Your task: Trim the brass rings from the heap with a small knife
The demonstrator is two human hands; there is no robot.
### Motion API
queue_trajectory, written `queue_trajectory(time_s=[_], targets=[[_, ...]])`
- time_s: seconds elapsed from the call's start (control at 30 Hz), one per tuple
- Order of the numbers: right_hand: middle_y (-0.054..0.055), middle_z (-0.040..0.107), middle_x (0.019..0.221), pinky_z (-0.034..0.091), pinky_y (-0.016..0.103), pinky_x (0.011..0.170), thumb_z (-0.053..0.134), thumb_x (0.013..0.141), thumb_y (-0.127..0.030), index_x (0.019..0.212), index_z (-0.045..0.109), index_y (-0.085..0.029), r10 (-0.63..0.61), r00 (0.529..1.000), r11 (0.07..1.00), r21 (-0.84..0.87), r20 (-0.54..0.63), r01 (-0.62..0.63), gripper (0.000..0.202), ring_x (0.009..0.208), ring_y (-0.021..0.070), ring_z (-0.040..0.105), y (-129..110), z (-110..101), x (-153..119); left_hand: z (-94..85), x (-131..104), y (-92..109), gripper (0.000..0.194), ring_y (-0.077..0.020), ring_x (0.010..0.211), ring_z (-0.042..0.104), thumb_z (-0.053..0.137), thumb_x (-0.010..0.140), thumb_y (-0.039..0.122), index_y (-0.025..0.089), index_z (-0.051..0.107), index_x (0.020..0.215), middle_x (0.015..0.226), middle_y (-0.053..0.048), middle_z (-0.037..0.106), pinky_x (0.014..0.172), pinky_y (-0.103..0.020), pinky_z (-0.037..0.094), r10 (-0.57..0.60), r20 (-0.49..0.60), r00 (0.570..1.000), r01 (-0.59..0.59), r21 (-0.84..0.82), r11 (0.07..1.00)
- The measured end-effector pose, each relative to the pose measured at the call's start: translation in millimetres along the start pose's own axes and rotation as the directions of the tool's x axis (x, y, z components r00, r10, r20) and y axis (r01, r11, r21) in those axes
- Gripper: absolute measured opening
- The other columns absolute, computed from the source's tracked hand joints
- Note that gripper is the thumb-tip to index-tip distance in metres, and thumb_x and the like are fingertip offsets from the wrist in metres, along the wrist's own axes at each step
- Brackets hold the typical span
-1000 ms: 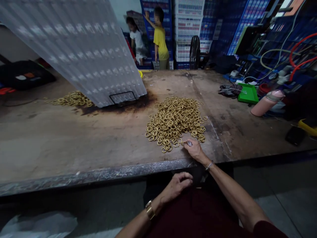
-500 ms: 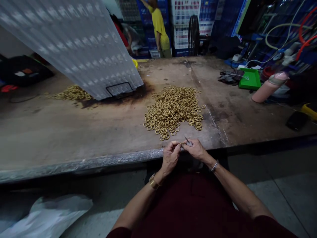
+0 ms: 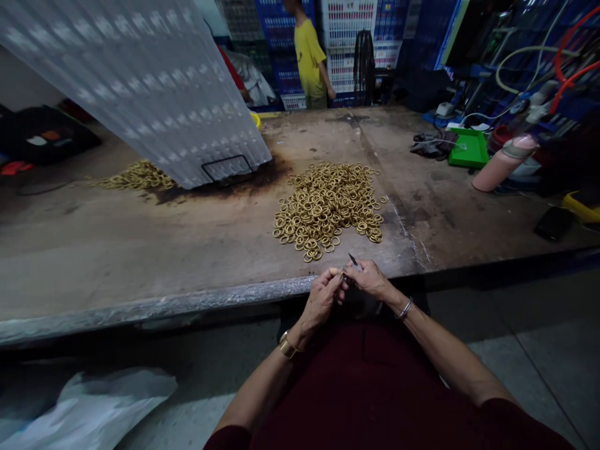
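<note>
My left hand [image 3: 322, 297] is closed in a pinch at the table's front edge, on what looks like a gold ring [image 3: 344, 275], mostly hidden by the fingers. Touching it from the right, my right hand [image 3: 370, 279] is closed around a small knife [image 3: 355, 262], whose dark pointed tip sticks up past the fingers. Just beyond both hands lies a heap of gold rings [image 3: 330, 203], with a few loose ones along its near edge.
A tall grey ribbed panel [image 3: 154, 94] leans in a black wire stand on the wooden table [image 3: 187, 244]. More rings [image 3: 135, 176] lie left of it. On the right are a green tray [image 3: 469, 148] and a pink bottle [image 3: 504, 165]. A person in yellow [image 3: 309, 59] stands behind.
My fingers have shifted slightly, and the ring between them shows less. The knife tip points a little further left. Behind the table, the person in yellow has turned and lowered an arm.
</note>
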State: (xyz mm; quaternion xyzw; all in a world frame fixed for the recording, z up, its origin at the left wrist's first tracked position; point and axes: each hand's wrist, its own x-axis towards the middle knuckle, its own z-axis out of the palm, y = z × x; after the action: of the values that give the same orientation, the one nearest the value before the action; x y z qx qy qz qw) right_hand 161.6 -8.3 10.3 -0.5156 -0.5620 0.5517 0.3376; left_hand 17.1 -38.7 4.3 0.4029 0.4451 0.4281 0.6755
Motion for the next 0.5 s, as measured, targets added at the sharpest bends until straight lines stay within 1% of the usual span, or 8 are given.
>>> queue_trajectory(time_s=[0.07, 0.13, 0.23, 0.3, 0.37, 0.4, 0.43, 0.5], targets=[[-0.005, 0.048, 0.051, 0.028, 0.019, 0.043, 0.054, 0.072, -0.045, 0.068, 0.056, -0.016, 0.016, 1.0, 0.999, 0.027, 0.014, -0.016, 0.03, 0.043, 0.0058, 0.036, -1, -1, 2, 0.1, 2, 1, 0.035, -0.0046, 0.044, 0.046, 0.066, 0.071, 0.049, 0.017, 0.054, 0.077, 0.064, 0.004, 0.056, 0.043, -0.017, 0.036, -0.011, 0.011, 1.0, 0.012, -0.091, 0.996], [-0.005, 0.048, 0.051, 0.028, 0.019, 0.042, 0.054, 0.072, -0.045, 0.069, 0.057, -0.016, 0.029, 0.999, 0.998, 0.053, 0.016, -0.03, 0.03, 0.042, 0.006, 0.036, 1, -1, 4, 1.0, 4, 1, 0.035, -0.0043, 0.044, 0.046, 0.067, 0.071, 0.048, 0.017, 0.053, 0.077, 0.062, 0.004, 0.055, 0.043, -0.016, 0.035, -0.013, 0.008, 1.0, 0.014, -0.142, 0.99], [-0.005, 0.048, 0.051, 0.029, 0.02, 0.042, 0.052, 0.073, -0.044, 0.07, 0.057, -0.016, 0.027, 0.999, 0.998, 0.061, 0.017, -0.028, 0.029, 0.042, 0.0064, 0.036, 4, 0, 8, 1.8, 5, -1, 0.034, -0.0045, 0.045, 0.045, 0.067, 0.071, 0.047, 0.017, 0.053, 0.077, 0.062, 0.004, 0.054, 0.043, -0.017, 0.036, -0.004, -0.006, 1.0, 0.003, -0.168, 0.986], [-0.004, 0.051, 0.054, 0.032, 0.02, 0.045, 0.05, 0.075, -0.041, 0.072, 0.059, -0.016, 0.011, 1.0, 1.0, 0.03, -0.02, -0.011, 0.027, 0.043, 0.0071, 0.039, 7, -1, 9, 0.8, 6, -3, 0.034, -0.0048, 0.046, 0.045, 0.068, 0.072, 0.047, 0.017, 0.053, 0.078, 0.063, 0.004, 0.054, 0.045, -0.017, 0.037, 0.002, -0.013, 1.0, -0.004, -0.176, 0.984], [-0.003, 0.054, 0.057, 0.034, 0.02, 0.049, 0.048, 0.077, -0.035, 0.074, 0.061, -0.016, -0.039, 0.995, 0.997, -0.076, -0.087, 0.033, 0.023, 0.047, 0.0082, 0.043, 10, -1, 10, -1.1, 8, -5, 0.034, -0.005, 0.047, 0.046, 0.067, 0.073, 0.047, 0.017, 0.052, 0.079, 0.065, 0.004, 0.054, 0.045, -0.017, 0.038, 0.01, -0.031, 0.999, -0.015, -0.172, 0.985], [-0.002, 0.055, 0.058, 0.035, 0.021, 0.051, 0.048, 0.077, -0.032, 0.075, 0.061, -0.016, -0.091, 0.99, 0.984, -0.162, -0.105, 0.074, 0.021, 0.05, 0.0089, 0.045, 12, -2, 9, -2.2, 9, -5, 0.033, -0.005, 0.048, 0.046, 0.066, 0.073, 0.047, 0.018, 0.052, 0.08, 0.066, 0.004, 0.054, 0.046, -0.017, 0.038, 0.015, -0.041, 0.999, -0.022, -0.159, 0.987], [-0.001, 0.057, 0.06, 0.035, 0.021, 0.053, 0.047, 0.078, -0.028, 0.076, 0.062, -0.016, -0.159, 0.983, 0.957, -0.26, -0.096, 0.13, 0.019, 0.052, 0.0096, 0.046, 13, -2, 8, -3.0, 10, -6, 0.033, -0.005, 0.048, 0.046, 0.065, 0.074, 0.048, 0.018, 0.052, 0.08, 0.066, 0.004, 0.054, 0.046, -0.017, 0.038, 0.022, -0.053, 0.998, -0.029, -0.139, 0.99], [0.0, 0.059, 0.065, 0.035, 0.021, 0.057, 0.047, 0.077, -0.02, 0.078, 0.062, -0.017, -0.294, 0.956, 0.862, -0.435, -0.009, 0.261, 0.015, 0.058, 0.0111, 0.049, 17, -3, 7, -3.8, 12, -5, 0.032, -0.0052, 0.049, 0.046, 0.063, 0.076, 0.048, 0.018, 0.052, 0.08, 0.066, 0.004, 0.054, 0.046, -0.017, 0.038, 0.043, -0.076, 0.996, -0.049, -0.083, 0.995]])
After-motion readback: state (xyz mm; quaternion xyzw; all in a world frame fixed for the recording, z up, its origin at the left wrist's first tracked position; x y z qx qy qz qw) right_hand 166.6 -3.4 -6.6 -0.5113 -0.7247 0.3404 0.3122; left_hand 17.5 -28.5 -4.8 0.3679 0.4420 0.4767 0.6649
